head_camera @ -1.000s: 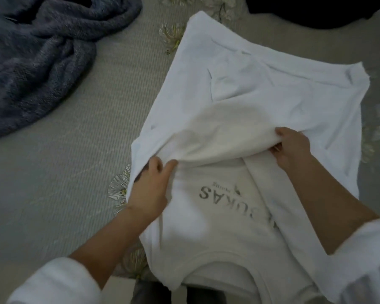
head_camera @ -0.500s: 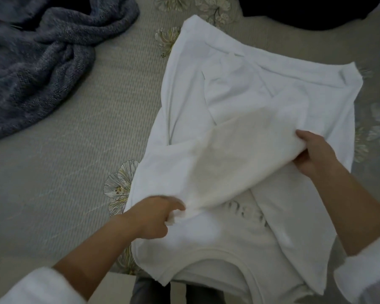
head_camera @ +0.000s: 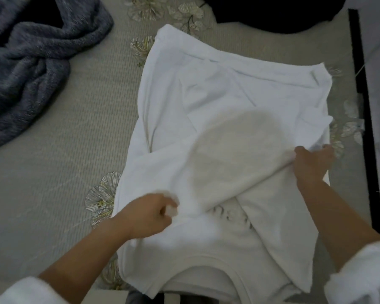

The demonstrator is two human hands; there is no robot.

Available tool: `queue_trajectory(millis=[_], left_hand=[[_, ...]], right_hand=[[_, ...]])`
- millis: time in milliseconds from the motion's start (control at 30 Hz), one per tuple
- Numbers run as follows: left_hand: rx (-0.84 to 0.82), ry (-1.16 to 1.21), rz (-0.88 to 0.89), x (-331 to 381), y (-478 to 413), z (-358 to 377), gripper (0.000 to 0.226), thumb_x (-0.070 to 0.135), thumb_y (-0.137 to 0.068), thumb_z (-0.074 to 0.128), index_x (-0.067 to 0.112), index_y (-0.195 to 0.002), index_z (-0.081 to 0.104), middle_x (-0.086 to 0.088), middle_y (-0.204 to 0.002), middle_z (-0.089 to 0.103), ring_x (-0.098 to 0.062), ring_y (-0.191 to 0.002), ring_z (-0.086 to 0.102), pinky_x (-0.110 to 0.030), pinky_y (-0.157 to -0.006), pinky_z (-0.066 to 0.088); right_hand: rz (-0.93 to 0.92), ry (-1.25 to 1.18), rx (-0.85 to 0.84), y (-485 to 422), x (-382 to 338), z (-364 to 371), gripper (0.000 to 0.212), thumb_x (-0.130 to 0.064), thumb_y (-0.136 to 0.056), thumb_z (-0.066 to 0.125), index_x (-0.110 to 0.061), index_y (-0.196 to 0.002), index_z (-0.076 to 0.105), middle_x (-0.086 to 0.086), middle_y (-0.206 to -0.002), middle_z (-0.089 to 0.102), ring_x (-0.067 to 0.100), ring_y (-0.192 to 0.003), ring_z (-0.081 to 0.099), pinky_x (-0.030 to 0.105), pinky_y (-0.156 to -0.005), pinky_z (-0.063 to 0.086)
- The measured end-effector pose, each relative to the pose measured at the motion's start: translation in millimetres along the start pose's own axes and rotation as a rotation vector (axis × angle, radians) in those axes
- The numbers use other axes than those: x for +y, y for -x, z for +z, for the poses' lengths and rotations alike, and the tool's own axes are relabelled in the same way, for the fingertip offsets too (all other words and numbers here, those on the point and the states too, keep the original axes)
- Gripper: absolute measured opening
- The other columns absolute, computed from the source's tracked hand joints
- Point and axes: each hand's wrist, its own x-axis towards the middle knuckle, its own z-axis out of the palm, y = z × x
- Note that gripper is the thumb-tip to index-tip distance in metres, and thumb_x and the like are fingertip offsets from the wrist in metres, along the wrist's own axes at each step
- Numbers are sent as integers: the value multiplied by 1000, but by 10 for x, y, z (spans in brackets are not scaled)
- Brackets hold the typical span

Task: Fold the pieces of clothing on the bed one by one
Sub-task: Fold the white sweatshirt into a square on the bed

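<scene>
White shirt: it lies spread on the bed, in the middle and the right of the frame, with the collar toward the lower edge. One flap is folded over the chest, and grey printed letters show partly from under it.
Left hand: it is in the lower middle of the frame, at the left end of the flap. The fingers are curled and pinch a bit of the cloth.
Right hand: it is right of the middle, at the right end of the flap. It grips the edge of the cloth with curled fingers.
Bed: its cover is pale grey with a flower print beside the left edge of the shirt.
Blue-grey fleece: it lies crumpled in the upper left of the frame, well apart from the shirt.
Black cloth: it is at the upper edge and only partly in view, near the far hem of the shirt and not touching it.
Black strip: it runs down the right side of the frame, beside the bed.
</scene>
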Motion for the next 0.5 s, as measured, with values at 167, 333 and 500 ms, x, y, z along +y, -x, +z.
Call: queue_trajectory(millis=[167,333,500], left_hand=[[519,-120,18,116,-231,156,66,48,-93,20,17,-151,22,-9,-159,15,-26,-147,10,-42,-118,15],[386,-356,-299,-359,-405,408,80,67,-82,-8,24,-148,-20,-3,-156,-28,-26,-142,-28,-56,-114,-7],[449,-122,-580,-1019,-232,318,90,84,-76,1,34,-147,-21,0,-159,-21,-22,-145,-21,-55,-114,-9]], right_hand=[[-619,438,-226,528,-60,307,77,-33,-87,61,-21,-151,21,10,-156,18,30,-140,18,47,-110,18],[-901,715,-463,991,127,606,71,-49,-92,46,-36,-152,10,2,-162,0,24,-148,-5,46,-116,-1],[-974,831,-546,1026,472,539,65,-56,-95,31,-44,-149,-2,-3,-162,-5,20,-148,-11,44,-115,-8]])
